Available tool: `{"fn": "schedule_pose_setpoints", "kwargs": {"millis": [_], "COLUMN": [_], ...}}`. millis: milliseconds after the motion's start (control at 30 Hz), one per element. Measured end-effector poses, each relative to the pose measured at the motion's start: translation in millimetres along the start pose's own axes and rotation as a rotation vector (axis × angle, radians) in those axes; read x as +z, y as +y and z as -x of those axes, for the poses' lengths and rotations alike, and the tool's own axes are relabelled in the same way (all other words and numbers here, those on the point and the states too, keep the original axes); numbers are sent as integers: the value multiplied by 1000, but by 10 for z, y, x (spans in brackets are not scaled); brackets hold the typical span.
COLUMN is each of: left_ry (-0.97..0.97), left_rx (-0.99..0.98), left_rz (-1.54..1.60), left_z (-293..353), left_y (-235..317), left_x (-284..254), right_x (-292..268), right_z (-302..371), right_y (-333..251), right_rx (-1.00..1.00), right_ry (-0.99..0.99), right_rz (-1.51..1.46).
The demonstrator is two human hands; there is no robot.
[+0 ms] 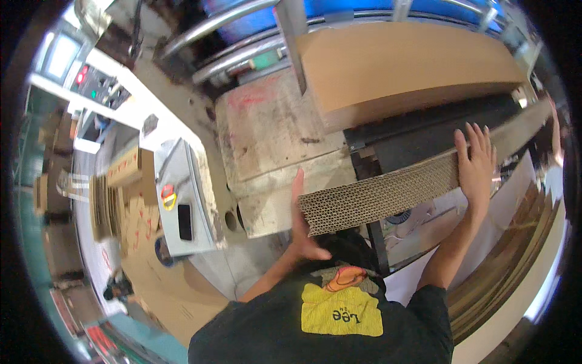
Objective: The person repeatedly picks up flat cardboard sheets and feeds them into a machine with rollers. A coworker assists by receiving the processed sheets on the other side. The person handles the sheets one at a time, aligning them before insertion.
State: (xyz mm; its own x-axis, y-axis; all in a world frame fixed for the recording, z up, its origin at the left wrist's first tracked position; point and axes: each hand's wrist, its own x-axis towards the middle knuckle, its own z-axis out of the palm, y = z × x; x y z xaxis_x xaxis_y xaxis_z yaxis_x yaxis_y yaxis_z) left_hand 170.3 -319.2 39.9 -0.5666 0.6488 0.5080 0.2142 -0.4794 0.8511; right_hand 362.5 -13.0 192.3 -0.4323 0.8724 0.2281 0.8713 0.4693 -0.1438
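A stack of corrugated cardboard sheets (382, 197) stretches across in front of me, its fluted edges facing me and its far right end blurred. My left hand (300, 227) lies flat against the stack's left end, fingers straight and thumb spread toward me. Farther right, my right hand (476, 164) rests on the stack's edge with its fingers stretched out over the top side. Neither hand's fingers wrap around the cardboard. Behind the stack, a thick pile of brown cardboard sheets (412, 60) sits on the machine.
A worn machine plate (273, 139) and metal rollers (236, 21) lie ahead. On a grey ledge at left are a black phone (185, 222) and a yellow-and-red tape roll (168, 197). More sheets (509, 267) stack at lower right. Another person's arm (555, 130) shows at the right rim.
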Motion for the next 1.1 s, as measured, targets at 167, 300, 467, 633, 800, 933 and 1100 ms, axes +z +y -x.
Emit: {"fn": "schedule_pose_setpoints", "kwargs": {"millis": [167, 300, 467, 633, 800, 933, 1100], "left_ry": [166, 186, 88, 97, -44, -85, -142], "left_rx": [-1, -190, -513, -22, 25, 149, 275], "left_rz": [-185, -118, -70, -621, -802, -620, -709], "left_z": [43, 239, 361, 193, 470, 643, 653], "left_y": [-56, 19, 177, 105, -237, -632, -1004], "left_x": [270, 305, 358, 330, 126, -156, -386], "right_x": [-42, -1, 13, -17, 237, 900, 2222], "right_z": [-25, -77, -49, -56, 113, 492, 1271], "right_y": [28, 34, 9, -39, 119, 398, 319], "right_rx": [-54, -158, -140, -136, -48, 399, 975], "right_ry": [-41, -20, 20, 43, 572, 1021, 537], "right_rz": [1, -46, -46, -111, -663, -956, -1828]}}
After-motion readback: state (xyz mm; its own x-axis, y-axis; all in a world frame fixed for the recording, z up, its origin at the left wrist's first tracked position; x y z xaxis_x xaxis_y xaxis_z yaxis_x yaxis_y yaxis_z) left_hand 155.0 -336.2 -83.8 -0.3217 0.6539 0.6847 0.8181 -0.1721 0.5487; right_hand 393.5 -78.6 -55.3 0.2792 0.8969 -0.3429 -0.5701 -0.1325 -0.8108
